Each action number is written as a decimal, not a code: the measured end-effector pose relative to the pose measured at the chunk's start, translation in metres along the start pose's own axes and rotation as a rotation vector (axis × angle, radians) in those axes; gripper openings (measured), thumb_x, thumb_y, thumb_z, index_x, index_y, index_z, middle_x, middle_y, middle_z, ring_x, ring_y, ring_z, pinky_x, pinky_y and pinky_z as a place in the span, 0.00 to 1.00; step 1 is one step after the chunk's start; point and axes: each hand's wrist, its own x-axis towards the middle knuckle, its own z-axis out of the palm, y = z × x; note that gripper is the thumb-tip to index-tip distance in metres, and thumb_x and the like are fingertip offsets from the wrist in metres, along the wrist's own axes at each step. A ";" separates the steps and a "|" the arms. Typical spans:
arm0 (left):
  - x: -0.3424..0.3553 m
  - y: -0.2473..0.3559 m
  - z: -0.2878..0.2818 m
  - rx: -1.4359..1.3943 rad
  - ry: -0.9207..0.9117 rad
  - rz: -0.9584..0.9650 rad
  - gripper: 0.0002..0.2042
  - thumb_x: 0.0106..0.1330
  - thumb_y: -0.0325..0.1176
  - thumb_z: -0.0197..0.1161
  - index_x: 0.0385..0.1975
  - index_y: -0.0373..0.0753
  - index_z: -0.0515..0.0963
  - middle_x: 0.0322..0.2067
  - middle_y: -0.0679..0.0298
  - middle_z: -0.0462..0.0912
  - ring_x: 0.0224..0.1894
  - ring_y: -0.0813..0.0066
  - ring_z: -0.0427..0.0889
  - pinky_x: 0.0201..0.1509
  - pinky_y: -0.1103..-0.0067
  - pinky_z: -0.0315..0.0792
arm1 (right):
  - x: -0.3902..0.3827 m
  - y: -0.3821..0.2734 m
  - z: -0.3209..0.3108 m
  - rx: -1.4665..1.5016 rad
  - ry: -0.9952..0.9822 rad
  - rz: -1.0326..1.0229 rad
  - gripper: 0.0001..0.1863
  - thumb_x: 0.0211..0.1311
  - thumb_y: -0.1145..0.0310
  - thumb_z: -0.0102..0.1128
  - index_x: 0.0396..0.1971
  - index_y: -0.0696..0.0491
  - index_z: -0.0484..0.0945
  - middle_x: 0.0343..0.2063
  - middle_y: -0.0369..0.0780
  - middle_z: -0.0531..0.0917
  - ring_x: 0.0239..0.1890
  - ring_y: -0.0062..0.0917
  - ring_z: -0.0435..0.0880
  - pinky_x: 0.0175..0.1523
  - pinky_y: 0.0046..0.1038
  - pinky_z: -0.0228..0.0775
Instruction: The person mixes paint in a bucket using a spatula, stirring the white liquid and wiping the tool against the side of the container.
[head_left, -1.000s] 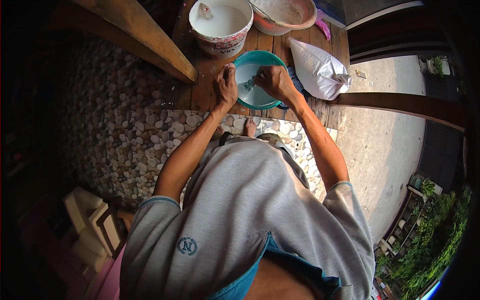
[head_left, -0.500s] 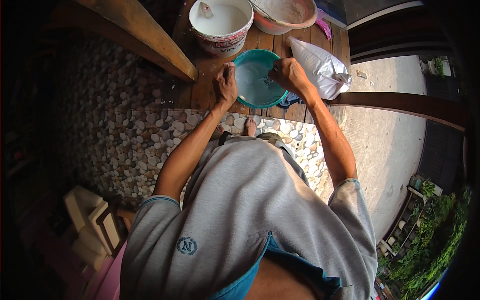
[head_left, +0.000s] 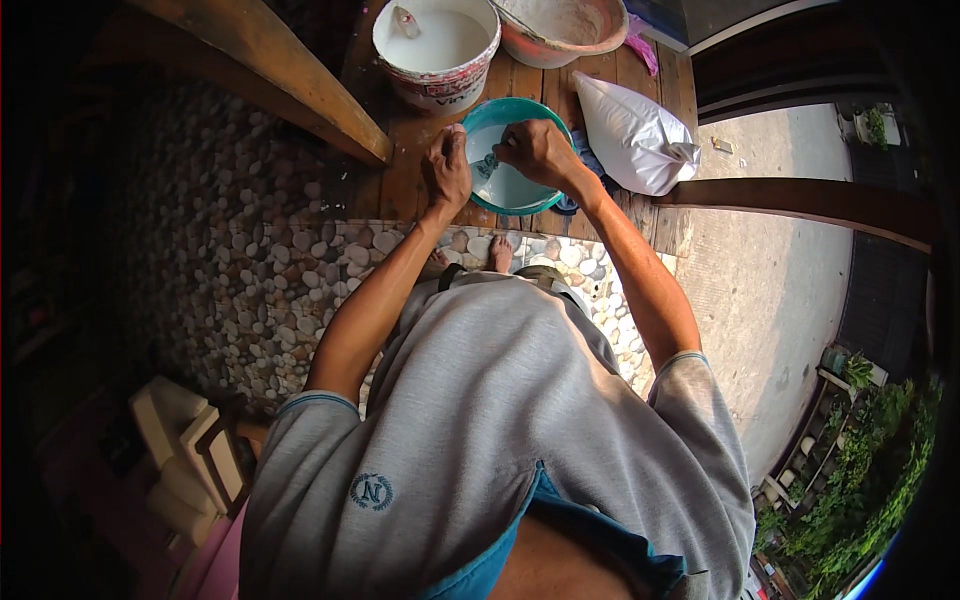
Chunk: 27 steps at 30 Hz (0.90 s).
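A teal bowl [head_left: 520, 190] holding pale whitish liquid sits on a wooden bench [head_left: 390, 190] in front of me. My left hand [head_left: 447, 168] grips the bowl's left rim. My right hand [head_left: 540, 152] hovers over the bowl's upper middle with fingers curled around a small tool [head_left: 486, 166] whose tip dips toward the liquid; what kind of tool it is cannot be made out. The two hands are only a few centimetres apart.
Behind the bowl stand a white bucket [head_left: 440, 45] of white liquid and a reddish basin [head_left: 560, 25]. A tied white plastic bag [head_left: 630, 135] lies to the right. A slanted wooden beam [head_left: 290, 80] crosses left; a rail [head_left: 800, 200] runs right. Pebbled floor [head_left: 250, 270] lies below.
My right hand swung out to the bowl's right rim and has come back left over the liquid. My left hand stayed on the rim.
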 end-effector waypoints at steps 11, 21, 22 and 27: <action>0.001 0.010 -0.003 -0.063 -0.004 -0.099 0.21 0.71 0.45 0.44 0.36 0.30 0.75 0.31 0.44 0.78 0.35 0.43 0.77 0.39 0.66 0.69 | -0.012 -0.005 -0.011 -0.083 -0.054 0.023 0.12 0.51 0.67 0.63 0.22 0.62 0.78 0.19 0.51 0.78 0.23 0.42 0.78 0.31 0.37 0.70; 0.000 -0.002 0.003 -0.047 0.022 0.008 0.18 0.70 0.42 0.48 0.36 0.30 0.74 0.30 0.50 0.78 0.34 0.54 0.76 0.40 0.71 0.69 | -0.012 -0.002 -0.023 -0.110 0.091 0.223 0.15 0.53 0.63 0.62 0.27 0.62 0.78 0.24 0.54 0.80 0.31 0.49 0.81 0.36 0.41 0.72; 0.000 0.002 0.005 -0.172 0.019 -0.139 0.17 0.70 0.41 0.48 0.36 0.29 0.74 0.29 0.53 0.78 0.33 0.61 0.76 0.40 0.73 0.69 | -0.015 0.003 -0.021 -0.113 0.098 0.155 0.13 0.55 0.64 0.61 0.27 0.61 0.78 0.22 0.53 0.79 0.27 0.47 0.80 0.33 0.39 0.71; 0.002 0.028 0.009 -0.355 -0.029 -0.224 0.15 0.71 0.38 0.51 0.39 0.29 0.75 0.31 0.59 0.77 0.35 0.71 0.74 0.42 0.76 0.68 | -0.032 0.002 -0.033 -0.093 0.099 0.105 0.12 0.56 0.65 0.61 0.26 0.60 0.78 0.21 0.52 0.79 0.23 0.46 0.79 0.31 0.37 0.70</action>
